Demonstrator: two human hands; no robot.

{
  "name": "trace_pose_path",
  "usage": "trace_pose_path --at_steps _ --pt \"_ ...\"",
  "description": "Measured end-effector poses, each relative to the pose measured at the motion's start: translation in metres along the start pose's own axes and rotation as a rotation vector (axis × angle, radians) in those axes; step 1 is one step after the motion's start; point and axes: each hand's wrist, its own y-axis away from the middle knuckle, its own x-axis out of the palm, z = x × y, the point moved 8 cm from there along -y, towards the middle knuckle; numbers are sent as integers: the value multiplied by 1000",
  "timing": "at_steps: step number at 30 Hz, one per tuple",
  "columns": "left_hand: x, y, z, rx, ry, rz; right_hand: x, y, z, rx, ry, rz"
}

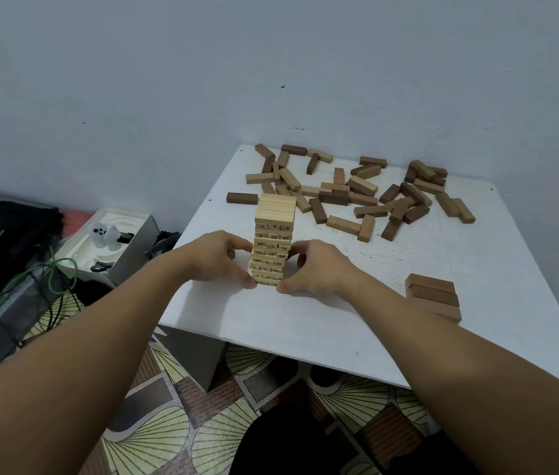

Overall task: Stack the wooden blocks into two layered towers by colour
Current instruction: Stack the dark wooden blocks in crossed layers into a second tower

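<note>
Hands flank the pale tower [274, 240] at its lower half: the left hand [218, 257] on its left face, the right hand [312, 269] on its right, fingers of both curled in against the numbered blocks, clamping or squaring the stack between them; the tower stands upright near the middle of the white counter [339, 313], its long axis vertical, directly ahead of both hands and about equally near to each. Brown blocks [356, 193] lie loose beyond the tower toward the wall, pointing every way, some overlapping; a short brown stack [433, 296] sits near the counter's right front, just beside the right forearm and well apart from the left hand, so by my reading the right hand is the nearer one for building on it, reaching past the tower for loose pieces. Fingertips on the tower's far side are hidden; how many layers the brown stack has is hard to tell; the numbers on the lowest blocks are too small to read.
</note>
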Motion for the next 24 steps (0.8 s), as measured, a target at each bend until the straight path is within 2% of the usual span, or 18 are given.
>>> trace_pose_path --at_steps 24 --pt "-41 8 65 -44 73 4 37 -23 58 -25 41 -32"
